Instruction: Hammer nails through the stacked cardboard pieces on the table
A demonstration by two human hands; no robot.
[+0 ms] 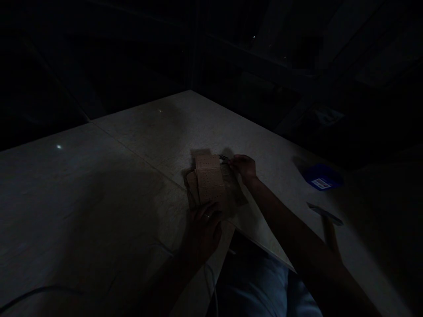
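Note:
The scene is very dark. A tan perforated board (209, 178) lies on the pale table (132, 154), on top of other flat tan pieces. My left hand (203, 229), with a ring on one finger, presses on the board's near edge, fingers closed over it. My right hand (243, 168) is at the board's far right corner, pinching a small dark thin object (224, 158) that I cannot make out.
A blue round lid or container (322, 178) with a white label sits at the right. A hammer (325, 218) with a wooden handle lies near the right edge. A cable (39, 293) runs across the lower left. The table's corner notch opens over my lap.

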